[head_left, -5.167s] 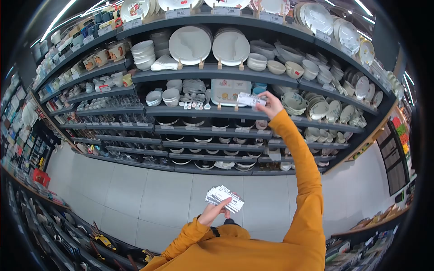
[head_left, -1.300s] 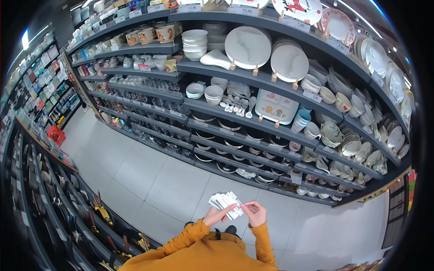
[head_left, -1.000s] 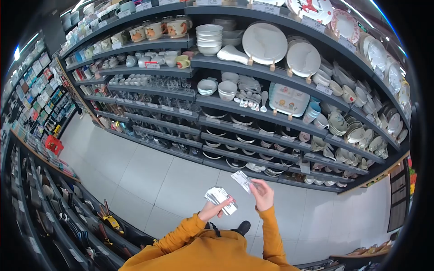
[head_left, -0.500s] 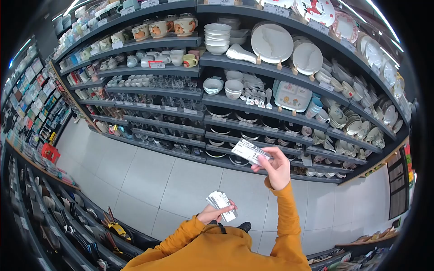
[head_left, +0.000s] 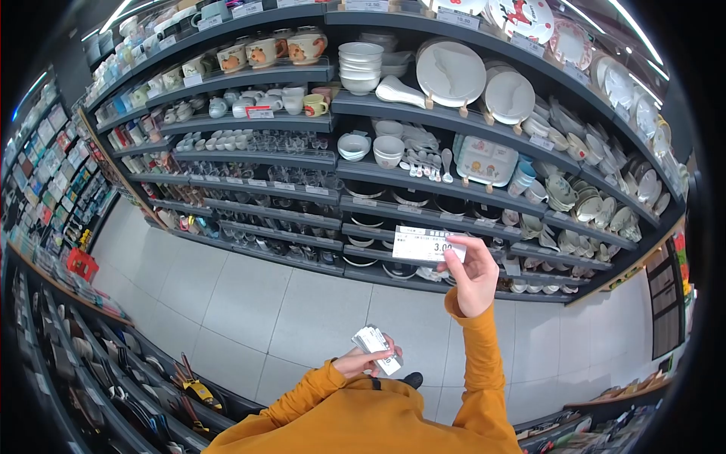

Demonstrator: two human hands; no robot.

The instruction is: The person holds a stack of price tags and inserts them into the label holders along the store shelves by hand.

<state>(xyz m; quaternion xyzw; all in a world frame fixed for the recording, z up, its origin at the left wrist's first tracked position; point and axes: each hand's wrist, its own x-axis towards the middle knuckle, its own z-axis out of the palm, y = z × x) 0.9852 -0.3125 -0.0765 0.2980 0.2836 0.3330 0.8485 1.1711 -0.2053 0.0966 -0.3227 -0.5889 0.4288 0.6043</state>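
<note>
A white price card [head_left: 423, 246] printed "3.00" is pinched between the thumb and fingers of my right hand [head_left: 472, 276], raised in front of the lower shelves. Lower down, near my waist, my left hand [head_left: 369, 359] grips a fanned stack of price cards [head_left: 376, 348] with the thumb on top. Behind the raised card, dark bowls with pale rims stand on the lower shelves. Above it are small spoons [head_left: 426, 168], white bowls [head_left: 388, 150] and a patterned divided tray [head_left: 488, 160].
Long dark shelves [head_left: 287, 74] of plates, mugs and glasses curve across the front. A rack of utensils [head_left: 193, 386] stands at the lower left, with a red basket [head_left: 82, 265] beyond it. Pale floor tiles [head_left: 242, 299] lie between. More goods are at the lower right.
My right hand has drawn one card from the stack and lifted it up and to the right, turning its face toward the camera. Earlier it was at the middle shelf. My left hand keeps the stack low.
</note>
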